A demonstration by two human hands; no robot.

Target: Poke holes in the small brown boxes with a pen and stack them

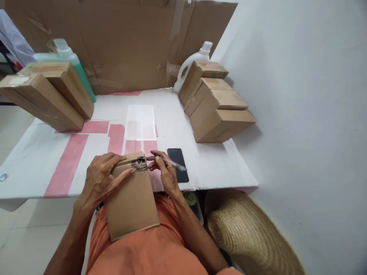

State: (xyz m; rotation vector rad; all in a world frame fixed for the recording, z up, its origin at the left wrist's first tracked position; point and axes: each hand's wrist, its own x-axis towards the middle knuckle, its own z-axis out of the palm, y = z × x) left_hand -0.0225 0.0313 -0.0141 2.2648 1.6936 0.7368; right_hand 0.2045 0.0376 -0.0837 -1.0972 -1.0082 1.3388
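Hiding carton (pixel 133 206) corner: left hand (pixel 101 176)

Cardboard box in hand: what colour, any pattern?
The cardboard box is brown, with black scribbles near one corner; head view.

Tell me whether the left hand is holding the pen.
No, the pen is in the right hand, while the left hand grasps the cardboard box.
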